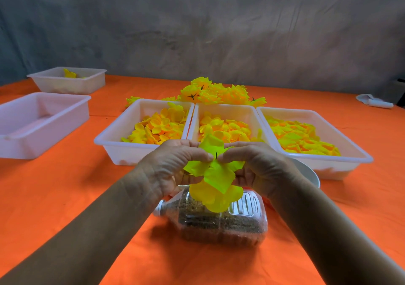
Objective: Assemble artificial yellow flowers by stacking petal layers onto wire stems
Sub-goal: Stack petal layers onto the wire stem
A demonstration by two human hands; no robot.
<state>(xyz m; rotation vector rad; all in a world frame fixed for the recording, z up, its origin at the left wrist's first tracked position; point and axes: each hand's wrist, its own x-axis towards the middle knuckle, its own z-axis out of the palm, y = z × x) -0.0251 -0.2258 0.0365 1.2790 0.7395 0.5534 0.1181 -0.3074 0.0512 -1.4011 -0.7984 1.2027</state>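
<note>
Both hands are pinching a yellow flower.
The left hand (175, 164) and right hand (254, 164) are gripping the petals (215, 175) around a wire (216, 155), above a bottle (219, 221).

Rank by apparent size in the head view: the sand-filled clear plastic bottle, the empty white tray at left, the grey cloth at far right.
1. Empty white tray
2. Sand-filled clear plastic bottle, nearer the camera, so ranking is unsure
3. Grey cloth
</note>
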